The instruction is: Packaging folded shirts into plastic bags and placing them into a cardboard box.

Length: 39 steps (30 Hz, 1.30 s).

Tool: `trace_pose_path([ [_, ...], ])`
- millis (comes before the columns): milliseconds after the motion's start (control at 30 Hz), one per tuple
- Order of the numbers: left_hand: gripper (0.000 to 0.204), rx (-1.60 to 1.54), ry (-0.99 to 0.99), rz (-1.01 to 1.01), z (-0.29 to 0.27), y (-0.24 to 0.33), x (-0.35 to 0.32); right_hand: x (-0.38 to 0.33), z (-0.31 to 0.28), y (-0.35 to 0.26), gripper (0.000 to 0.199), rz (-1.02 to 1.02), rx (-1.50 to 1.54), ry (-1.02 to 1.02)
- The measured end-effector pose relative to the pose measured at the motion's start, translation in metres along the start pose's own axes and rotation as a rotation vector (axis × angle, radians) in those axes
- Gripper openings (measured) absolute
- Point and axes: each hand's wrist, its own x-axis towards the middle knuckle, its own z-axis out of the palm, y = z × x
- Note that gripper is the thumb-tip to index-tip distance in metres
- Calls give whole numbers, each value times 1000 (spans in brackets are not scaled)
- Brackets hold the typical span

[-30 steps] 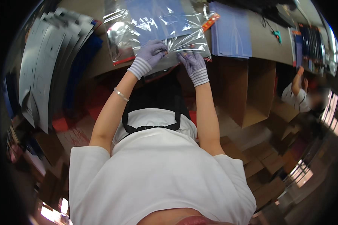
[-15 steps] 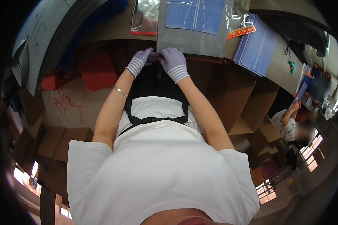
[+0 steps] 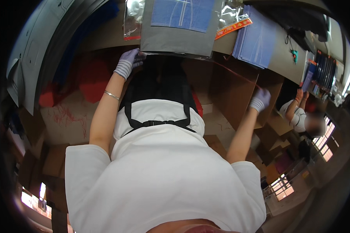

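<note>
A grey sheet in what looks like a clear plastic bag [image 3: 175, 42] lies at the table's front edge, with a blue denim-look sheet [image 3: 181, 15] on it. At the bag's near left corner, my left hand [image 3: 129, 62] in a pale purple knit glove pinches the edge, its lower fingers under the table edge. My right hand [image 3: 260, 100], gloved alike and slightly blurred, is closed out to the right, in front of the cardboard boxes. A thin red strip [image 3: 237, 73] stretches from the bag's near right edge to it.
Stacked blue sheets [image 3: 254, 39] lie right of the bag, near an orange-red strip of packaging [image 3: 233, 28]. Another clear bag [image 3: 133, 19] is at left. Tall cardboard boxes [image 3: 233, 93] stand below the table; red scraps [image 3: 66, 116] litter the floor. A co-worker [image 3: 295, 112] works at far right.
My right hand has swung away from the bag's edge to the right, drawing out the red strip. My left hand has moved slightly left, and the view has shifted.
</note>
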Motion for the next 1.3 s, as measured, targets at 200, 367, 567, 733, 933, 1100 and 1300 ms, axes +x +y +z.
trace_pose_path([
  [200, 39, -107, -416, -13, -8, -34, 1, -98, 12, 15, 28, 15, 300, -1009],
  [367, 52, -956, -487, 78, 35, -3, 2, -183, 69, -189, 26, -269, 942, -1419],
  [567, 80, -1022, -423, 379, 18, 46, 8, -79, 118, -264, 13, 572, 1267, -1415],
  [733, 68, -821, -427, 435, 26, 59, 25, 40, 169, -207, 17, 607, 1831, -1422],
  [933, 64, -994, -992, 444, -15, 37, 44, 7, 125, -355, 39, -219, 521, -621],
  [1100, 65, -1027, -926, 425, -15, 35, 41, 23, -52, -281, 27, -677, 806, -398],
  [1300, 62, -679, -300, 440, 21, 61, 14, 130, -185, -91, 21, -76, 426, -337],
])
